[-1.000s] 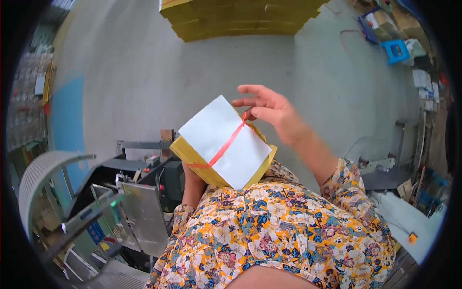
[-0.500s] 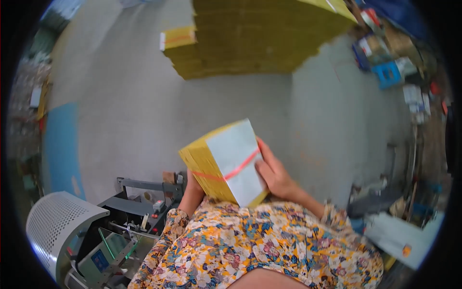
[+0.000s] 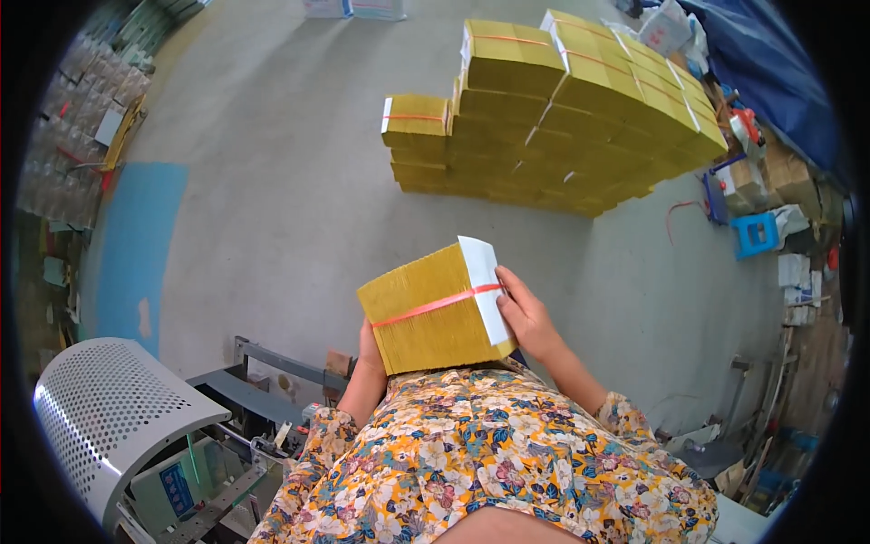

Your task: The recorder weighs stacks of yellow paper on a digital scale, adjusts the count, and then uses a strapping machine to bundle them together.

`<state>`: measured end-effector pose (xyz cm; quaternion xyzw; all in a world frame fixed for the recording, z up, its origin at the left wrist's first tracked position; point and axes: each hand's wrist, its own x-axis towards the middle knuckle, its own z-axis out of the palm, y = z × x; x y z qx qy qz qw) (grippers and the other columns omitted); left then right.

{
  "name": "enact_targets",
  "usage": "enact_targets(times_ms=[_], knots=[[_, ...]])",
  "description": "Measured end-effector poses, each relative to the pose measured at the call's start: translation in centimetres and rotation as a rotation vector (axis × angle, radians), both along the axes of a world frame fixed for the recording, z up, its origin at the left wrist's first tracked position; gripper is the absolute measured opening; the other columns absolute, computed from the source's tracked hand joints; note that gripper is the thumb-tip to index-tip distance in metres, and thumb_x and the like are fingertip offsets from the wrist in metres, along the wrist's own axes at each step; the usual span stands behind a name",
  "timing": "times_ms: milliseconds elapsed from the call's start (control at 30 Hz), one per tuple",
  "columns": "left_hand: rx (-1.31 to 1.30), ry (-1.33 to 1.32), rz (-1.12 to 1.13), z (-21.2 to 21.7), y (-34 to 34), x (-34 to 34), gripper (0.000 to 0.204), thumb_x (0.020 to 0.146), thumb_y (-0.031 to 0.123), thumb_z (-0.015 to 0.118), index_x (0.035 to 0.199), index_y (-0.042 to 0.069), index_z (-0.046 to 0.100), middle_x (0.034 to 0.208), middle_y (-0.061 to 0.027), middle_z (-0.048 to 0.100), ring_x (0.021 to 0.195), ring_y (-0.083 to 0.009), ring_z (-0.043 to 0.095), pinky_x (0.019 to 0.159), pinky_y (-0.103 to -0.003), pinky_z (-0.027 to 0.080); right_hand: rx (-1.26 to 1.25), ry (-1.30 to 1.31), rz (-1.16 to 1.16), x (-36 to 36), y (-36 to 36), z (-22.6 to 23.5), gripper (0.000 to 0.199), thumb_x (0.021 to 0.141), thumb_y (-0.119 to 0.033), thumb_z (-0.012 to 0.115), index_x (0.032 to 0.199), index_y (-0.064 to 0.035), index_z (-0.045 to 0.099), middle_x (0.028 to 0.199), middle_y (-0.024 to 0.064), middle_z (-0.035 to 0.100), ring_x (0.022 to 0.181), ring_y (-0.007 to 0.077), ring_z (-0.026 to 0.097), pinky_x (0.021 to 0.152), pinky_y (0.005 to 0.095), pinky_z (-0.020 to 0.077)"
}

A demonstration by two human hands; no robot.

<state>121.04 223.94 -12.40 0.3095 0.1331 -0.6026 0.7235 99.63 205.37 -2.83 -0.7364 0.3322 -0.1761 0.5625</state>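
- Bundle (image 3: 421,331) of yellow paper, red band (image 3: 435,306) round it, held before your torso, above the floor (image 3: 290,199).
- Your left hand (image 3: 366,361) presses its left end, fingertips hidden; your right hand (image 3: 533,326) grips the end faced with a white sheet (image 3: 483,281).
- Similar bundles (image 3: 580,113) stacked toward the floor's cluttered right edge.
- Blue label (image 3: 176,490), pale characters, near a perforated grey cover (image 3: 113,408).
- White bag (image 3: 666,29), red print.

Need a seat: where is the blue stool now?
In the head view, the blue stool is toward the right edge, right of the yellow stack and just above some white packages.
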Motion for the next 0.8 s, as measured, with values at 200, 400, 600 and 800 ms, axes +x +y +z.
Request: enact_targets(times_ms=[200,400,600,800], knots=[[-0.006,-0.175,0.116,2.5,-1.4,0.9,0.063,0.1,0.054,0.031,0.139,0.007,0.048,0.137,-0.0156,0.054,0.122,-0.0324,0.056,0.099,-0.046,0.05,0.144,0.066,0.062,2.2,-3.2,-3.9,0.044,0.101,-0.029,0.05,0.134,-0.0009,0.052,0.137,0.0192,0.054,0.128,0.0262,0.051,0.106,0.0337,0.0385],[-0.044,-0.299,0.094,5.9,0.3,-0.3,0.068,0.101,0.059,0.026,0.144,0.009,0.042,0.143,-0.0142,0.049,0.128,-0.033,0.05,0.105,-0.046,0.044,-0.322,0.097,0.201,2.5,-2.6,-6.4,0.038,0.098,-0.03,0.05,0.123,-0.0045,0.061,0.14,0.0232,0.048,0.126,0.0391,0.049,0.105,0.0434,0.041],[0.036,-0.371,0.231,10.4,1.1,-0.7,0.068,0.1,0.059,0.029,0.142,0.008,0.044,0.142,-0.0153,0.05,0.127,-0.0322,0.051,0.105,-0.046,0.045,-0.234,-0.031,0.22,5.0,-1.7,-2.2,0.039,0.099,-0.03,0.047,0.124,-0.0039,0.061,0.119,0.0206,0.061,0.11,0.0368,0.059,0.097,0.0407,0.046],[0.116,-0.404,0.228,17.4,3.8,3.0,0.066,0.101,0.059,0.029,0.141,0.009,0.045,0.14,-0.0125,0.052,0.125,-0.0304,0.054,0.102,-0.045,0.047,0.245,-0.09,0.123,9.1,0.3,1.0,0.041,0.1,-0.032,0.048,0.132,-0.0089,0.057,0.114,0.0215,0.066,0.106,0.0346,0.065,0.09,0.0374,0.0499]])
